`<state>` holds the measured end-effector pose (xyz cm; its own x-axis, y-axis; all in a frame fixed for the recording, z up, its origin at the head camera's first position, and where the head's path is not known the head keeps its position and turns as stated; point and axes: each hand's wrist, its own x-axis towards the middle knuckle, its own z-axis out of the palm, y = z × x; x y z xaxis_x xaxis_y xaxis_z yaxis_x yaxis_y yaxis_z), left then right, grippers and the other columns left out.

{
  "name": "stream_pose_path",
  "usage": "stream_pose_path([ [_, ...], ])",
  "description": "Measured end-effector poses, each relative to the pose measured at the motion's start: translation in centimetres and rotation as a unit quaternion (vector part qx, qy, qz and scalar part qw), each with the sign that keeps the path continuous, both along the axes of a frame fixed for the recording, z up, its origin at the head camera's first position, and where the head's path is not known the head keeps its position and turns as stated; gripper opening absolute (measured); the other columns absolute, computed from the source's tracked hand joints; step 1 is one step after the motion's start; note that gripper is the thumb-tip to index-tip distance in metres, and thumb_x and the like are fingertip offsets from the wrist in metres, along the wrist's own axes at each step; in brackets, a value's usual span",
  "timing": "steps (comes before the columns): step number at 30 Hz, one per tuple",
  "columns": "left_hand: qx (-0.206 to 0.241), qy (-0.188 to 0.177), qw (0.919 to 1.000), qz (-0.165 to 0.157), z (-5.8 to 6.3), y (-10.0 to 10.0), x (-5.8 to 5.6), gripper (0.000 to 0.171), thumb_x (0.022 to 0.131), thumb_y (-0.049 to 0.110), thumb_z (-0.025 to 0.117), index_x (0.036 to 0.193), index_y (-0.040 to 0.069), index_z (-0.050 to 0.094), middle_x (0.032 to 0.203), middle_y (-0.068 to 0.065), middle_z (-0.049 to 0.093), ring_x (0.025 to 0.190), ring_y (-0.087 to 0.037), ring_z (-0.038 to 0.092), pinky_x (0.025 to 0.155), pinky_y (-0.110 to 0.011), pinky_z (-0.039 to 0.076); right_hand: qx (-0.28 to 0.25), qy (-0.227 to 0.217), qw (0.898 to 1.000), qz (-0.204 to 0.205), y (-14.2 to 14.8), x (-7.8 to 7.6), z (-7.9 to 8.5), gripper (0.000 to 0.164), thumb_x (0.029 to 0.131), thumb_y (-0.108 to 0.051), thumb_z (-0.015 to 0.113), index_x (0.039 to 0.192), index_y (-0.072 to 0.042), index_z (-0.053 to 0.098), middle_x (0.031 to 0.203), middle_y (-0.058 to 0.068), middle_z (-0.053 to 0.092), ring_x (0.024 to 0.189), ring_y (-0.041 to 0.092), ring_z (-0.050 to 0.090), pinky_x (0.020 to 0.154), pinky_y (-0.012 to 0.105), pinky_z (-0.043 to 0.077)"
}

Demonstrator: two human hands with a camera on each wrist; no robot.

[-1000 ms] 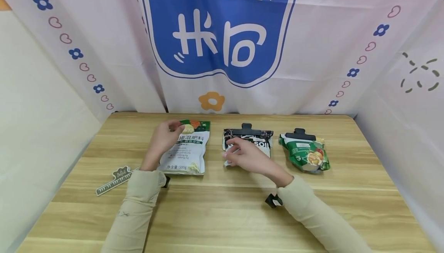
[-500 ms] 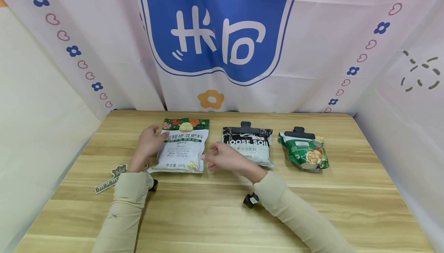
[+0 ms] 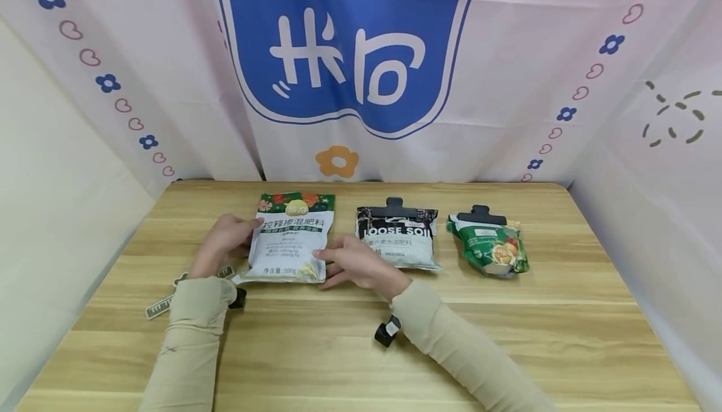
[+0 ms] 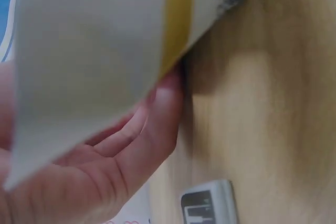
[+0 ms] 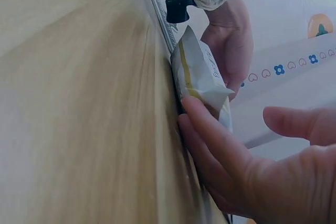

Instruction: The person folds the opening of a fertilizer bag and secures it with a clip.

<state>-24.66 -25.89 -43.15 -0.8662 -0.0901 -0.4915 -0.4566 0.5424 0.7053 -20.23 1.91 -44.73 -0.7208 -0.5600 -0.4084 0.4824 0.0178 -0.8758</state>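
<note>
Printed cloth (image 3: 507, 92) hangs behind a wood-grain table (image 3: 316, 355). White bag (image 3: 290, 246) lies face up, landmark here. Just right of it: soil bag (image 3: 397, 249) under a black clip (image 3: 395, 211); farther right, green bag (image 3: 485, 249) under a second clip (image 3: 482, 215). Piano clip (image 3: 160, 307) left of it, toward the person.

Left hand (image 3: 222, 238) partly closed, pinching the white bag's left edge, fingers beneath. Right hand (image 3: 363, 264) loosely spread, fingers touching its right edge, no firm hold seen.

Risk, my judgement: uneven hold could let the white bag twist or slip off the right fingers; a low left wrist could sweep the piano clip.

Wrist views show a yellow stripe, absent from the head view; the right one shows the right thumb apart from the bag.
</note>
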Motion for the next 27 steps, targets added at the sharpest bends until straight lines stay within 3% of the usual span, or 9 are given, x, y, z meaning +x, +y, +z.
stream_pose_path([
  [4,-0.003,-0.023,0.9997,-0.005,0.2,0.1,-0.3,0.06,0.101,0.043,0.049,0.13,-0.009,0.051,0.11,-0.013,0.063,0.084,-0.015,0.065,0.076,-0.029,0.06,-0.012,-0.007,1.0,-0.01,-0.5,0.0,-0.3,0.032,0.099,-0.013,0.058,0.122,0.008,0.052,0.11,0.02,0.068,0.092,0.031,0.073,0.084,0.049,0.06],
  [7,-0.018,-0.027,0.9993,-0.018,0.4,0.3,-0.5,0.057,0.1,0.042,0.053,0.126,-0.008,0.055,0.108,-0.012,0.064,0.083,-0.015,0.065,0.077,-0.03,0.06,0.0,0.003,1.0,-0.016,-0.8,0.1,-0.3,0.014,0.096,-0.009,0.062,0.101,0.004,0.057,0.098,0.015,0.066,0.072,0.021,0.069,0.083,0.047,0.06],
  [10,-0.04,-0.023,0.9986,-0.026,0.5,0.3,-0.7,0.053,0.098,0.041,0.057,0.12,-0.008,0.059,0.099,-0.008,0.066,0.077,-0.013,0.065,0.075,-0.03,0.059,0.012,0.015,1.0,-0.018,-1.1,0.2,-0.2,0.014,0.093,-0.008,0.066,0.087,0.001,0.057,0.088,0.011,0.062,0.058,0.016,0.058,0.082,0.045,0.061],
  [12,-0.051,-0.022,0.998,-0.031,0.5,0.3,-0.8,0.05,0.097,0.04,0.059,0.116,-0.007,0.062,0.091,-0.006,0.067,0.073,-0.012,0.065,0.073,-0.029,0.058,0.018,0.021,0.999,-0.021,-1.3,0.3,-0.2,0.015,0.093,-0.008,0.067,0.086,0.001,0.057,0.086,0.011,0.061,0.057,0.017,0.056,0.08,0.044,0.061],
  [15,-0.062,-0.023,0.9973,-0.033,0.4,0.2,-0.9,0.048,0.096,0.04,0.06,0.11,-0.005,0.065,0.083,-0.003,0.067,0.068,-0.011,0.064,0.068,-0.027,0.056,0.024,0.029,0.999,-0.025,-1.5,0.3,-0.2,0.013,0.093,-0.009,0.066,0.091,0.003,0.061,0.088,0.012,0.063,0.066,0.021,0.065,0.079,0.044,0.061],
  [20,-0.057,-0.022,0.9977,-0.029,0.3,0.1,-1.0,0.046,0.095,0.04,0.061,0.105,-0.004,0.066,0.079,-0.001,0.066,0.066,-0.01,0.062,0.064,-0.026,0.054,0.041,0.041,0.997,-0.042,-1.8,0.3,-0.2,0.018,0.091,-0.009,0.069,0.089,0.004,0.057,0.089,0.011,0.058,0.07,0.024,0.068,0.076,0.043,0.062],
  [27,-0.024,-0.009,0.9986,-0.047,0.1,-0.1,-0.7,0.049,0.098,0.037,0.059,0.118,-0.007,0.062,0.088,0.0,0.065,0.073,-0.009,0.06,0.069,-0.024,0.053,0.053,0.042,0.995,-0.072,-2.0,0.2,-0.6,0.016,0.086,-0.004,0.074,0.091,0.005,0.061,0.084,0.009,0.061,0.065,0.022,0.07,0.072,0.041,0.062],
])
